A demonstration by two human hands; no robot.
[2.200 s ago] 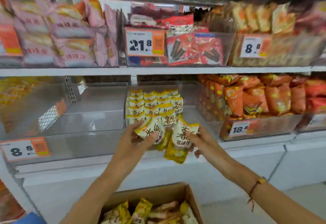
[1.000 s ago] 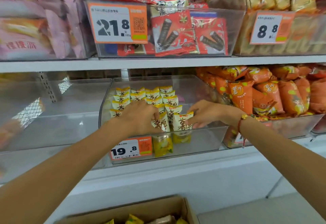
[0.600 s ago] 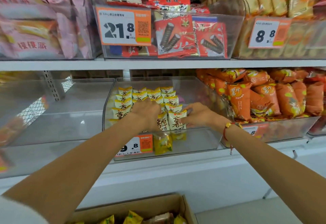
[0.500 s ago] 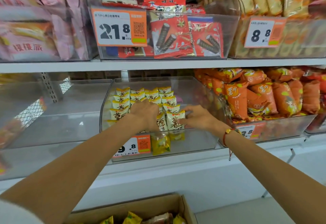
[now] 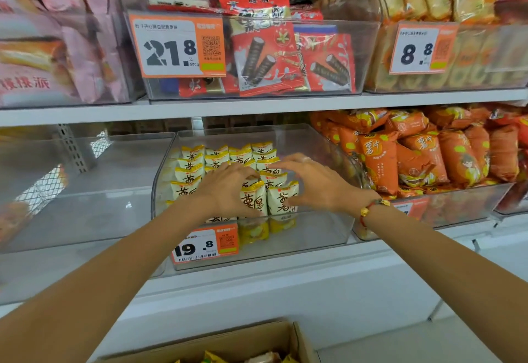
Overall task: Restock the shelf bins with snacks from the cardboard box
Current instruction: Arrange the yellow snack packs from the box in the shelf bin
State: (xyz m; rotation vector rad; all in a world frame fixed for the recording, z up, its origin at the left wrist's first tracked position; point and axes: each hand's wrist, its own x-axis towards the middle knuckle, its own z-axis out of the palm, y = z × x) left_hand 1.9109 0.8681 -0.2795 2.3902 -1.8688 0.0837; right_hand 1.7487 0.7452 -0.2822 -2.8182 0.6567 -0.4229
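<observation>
Both hands lifted, fingers loose, nothing held | left hand (image 5: 225,188) | right hand (image 5: 317,185) | clear bin (image 5: 323,231): yellow packets (image 5: 254,201) upright

Price tags read 21.8 (image 5: 177,45), 8.8 (image 5: 423,48) and, seemingly, 19.8 (image 5: 204,244).

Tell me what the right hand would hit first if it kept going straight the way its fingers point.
Most likely the rows of yellow snack packets standing in the clear bin; the right hand points left and back over them. Depth is unclear.
</observation>
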